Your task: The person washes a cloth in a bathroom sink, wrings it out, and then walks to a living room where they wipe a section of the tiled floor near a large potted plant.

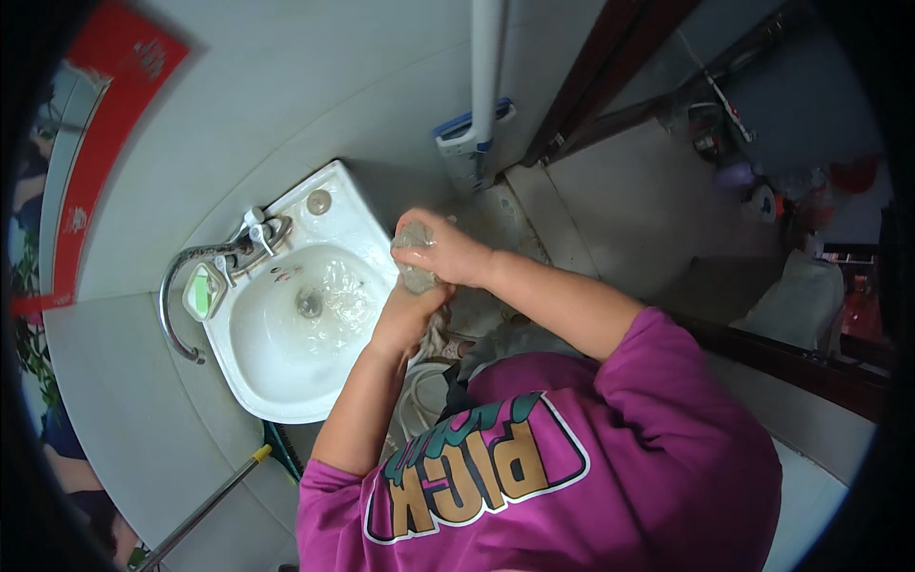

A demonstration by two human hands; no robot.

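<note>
A wet greyish cloth is bunched between both my hands beside the right rim of a white washbasin. My right hand grips its upper part, with fingers wrapped over it. Lower down, my left hand closes around the same cloth. A loose, stringy end of it hangs below the hands, partly hidden by my left hand. Rippling water lies in the bowl around the drain.
A curved chrome faucet swings out past the basin's left rim. Near it sits a soap dish with a green piece inside. A mop leans on the wall beyond; another pole stands lower left. A doorway threshold lies right.
</note>
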